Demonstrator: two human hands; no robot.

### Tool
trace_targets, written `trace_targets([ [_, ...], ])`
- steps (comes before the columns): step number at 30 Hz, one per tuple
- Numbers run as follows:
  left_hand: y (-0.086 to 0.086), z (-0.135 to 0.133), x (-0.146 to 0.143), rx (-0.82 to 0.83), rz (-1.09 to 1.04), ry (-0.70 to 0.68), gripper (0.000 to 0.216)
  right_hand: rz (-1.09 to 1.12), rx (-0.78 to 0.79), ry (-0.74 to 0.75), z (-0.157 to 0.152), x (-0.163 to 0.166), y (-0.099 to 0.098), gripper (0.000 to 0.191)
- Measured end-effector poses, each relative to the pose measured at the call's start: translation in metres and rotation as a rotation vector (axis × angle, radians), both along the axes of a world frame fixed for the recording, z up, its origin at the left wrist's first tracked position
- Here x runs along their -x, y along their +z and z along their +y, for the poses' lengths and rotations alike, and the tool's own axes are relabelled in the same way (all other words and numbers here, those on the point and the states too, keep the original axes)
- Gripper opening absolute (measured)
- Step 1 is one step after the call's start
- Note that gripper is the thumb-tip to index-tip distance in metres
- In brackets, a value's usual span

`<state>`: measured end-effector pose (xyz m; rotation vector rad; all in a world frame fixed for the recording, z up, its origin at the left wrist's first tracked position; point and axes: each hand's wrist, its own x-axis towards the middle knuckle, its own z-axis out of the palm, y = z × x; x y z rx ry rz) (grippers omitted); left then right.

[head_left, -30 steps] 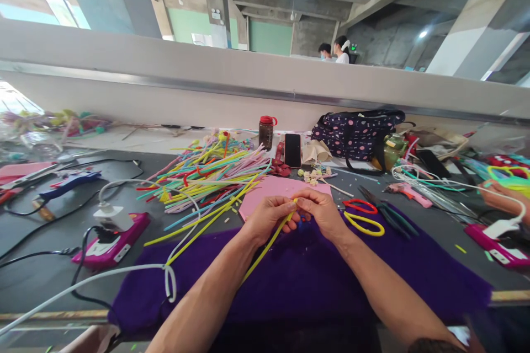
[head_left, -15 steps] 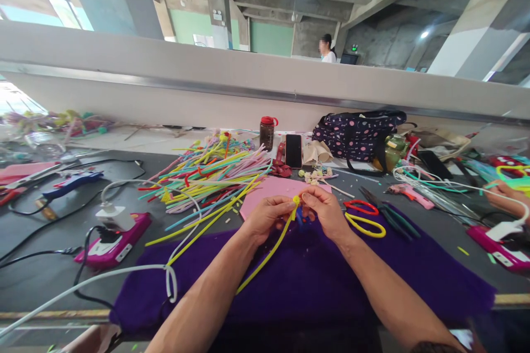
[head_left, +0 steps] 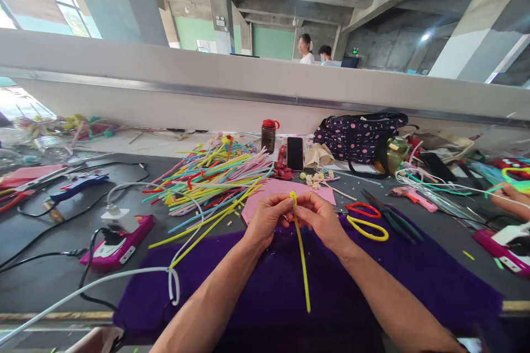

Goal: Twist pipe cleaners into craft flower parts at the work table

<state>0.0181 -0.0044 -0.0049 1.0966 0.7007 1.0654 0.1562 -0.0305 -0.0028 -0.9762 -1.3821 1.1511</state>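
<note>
A yellow pipe cleaner (head_left: 303,270) is pinched between both my hands, its top curled into a small knob and its long tail hanging toward me. My left hand (head_left: 267,218) is closed on its upper part from the left. From the right, my right hand (head_left: 318,215) grips it just below the knob with thumb and fingers. A bit of blue and orange shows behind the fingers, too small to name. Both hands are over the near edge of a pink sheet (head_left: 259,194) and a purple cloth (head_left: 199,281).
A pile of coloured pipe cleaners (head_left: 215,182) lies to the left. Scissors (head_left: 367,229) with red and yellow loops and pliers (head_left: 399,223) lie right. Behind are a bottle (head_left: 268,138), phone (head_left: 295,153) and bag (head_left: 351,140). Another person's hand (head_left: 511,198) shows far right.
The pipe cleaner's tail has swung from lower left to nearly straight down toward me. My right hand's fingers have shifted lower, below the knob. A second person appears in the background.
</note>
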Motion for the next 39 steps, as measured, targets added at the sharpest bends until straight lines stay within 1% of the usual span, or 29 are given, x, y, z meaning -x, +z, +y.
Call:
trace_targets([
  [5, -0.001, 0.005, 0.002, 0.028, 0.002, -0.06, 0.025, -0.027, 0.085, 0.009, 0.003, -0.006, 0.001, 0.015],
  [8, 0.001, 0.008, 0.007, 0.101, 0.019, -0.085, 0.029, -0.06, 0.136, 0.037, 0.006, -0.011, 0.002, 0.011],
  [10, 0.001, 0.011, 0.01, 0.133, 0.055, -0.096, 0.032, -0.084, 0.146, 0.068, 0.006, -0.013, 0.001, 0.01],
  [14, -0.001, 0.015, 0.014, 0.095, 0.143, -0.146, 0.027, -0.151, 0.12, 0.116, 0.006, -0.015, -0.003, 0.01],
  [17, -0.004, 0.017, 0.014, 0.079, 0.199, -0.139, 0.026, -0.264, 0.016, 0.071, 0.005, -0.013, -0.005, 0.011],
  [22, -0.005, 0.017, 0.012, 0.031, 0.292, -0.071, 0.025, -0.59, -0.283, -0.114, 0.002, -0.009, -0.003, 0.012],
  [26, -0.006, 0.016, 0.01, -0.008, 0.297, -0.023, 0.026, -0.671, -0.36, -0.151, -0.001, -0.006, -0.003, 0.014],
  [29, -0.006, 0.016, 0.008, -0.034, 0.3, 0.016, 0.028, -0.758, -0.445, -0.235, -0.002, -0.004, -0.008, 0.023],
  [30, -0.007, 0.016, 0.008, -0.038, 0.306, 0.03, 0.028, -0.792, -0.485, -0.264, -0.001, -0.004, -0.01, 0.022],
  [32, -0.006, 0.015, 0.007, -0.045, 0.322, 0.046, 0.028, -0.84, -0.556, -0.294, 0.0, -0.004, -0.014, 0.014],
  [34, -0.006, 0.015, 0.007, -0.036, 0.331, 0.032, 0.028, -0.855, -0.596, -0.294, 0.002, -0.005, -0.016, 0.008],
  [36, -0.005, 0.016, 0.009, -0.008, 0.327, -0.008, 0.027, -0.828, -0.599, -0.27, 0.003, -0.007, -0.015, 0.01],
  [39, -0.004, 0.016, 0.013, 0.026, 0.316, -0.081, 0.025, -0.736, -0.526, -0.224, 0.002, -0.01, -0.008, 0.013],
])
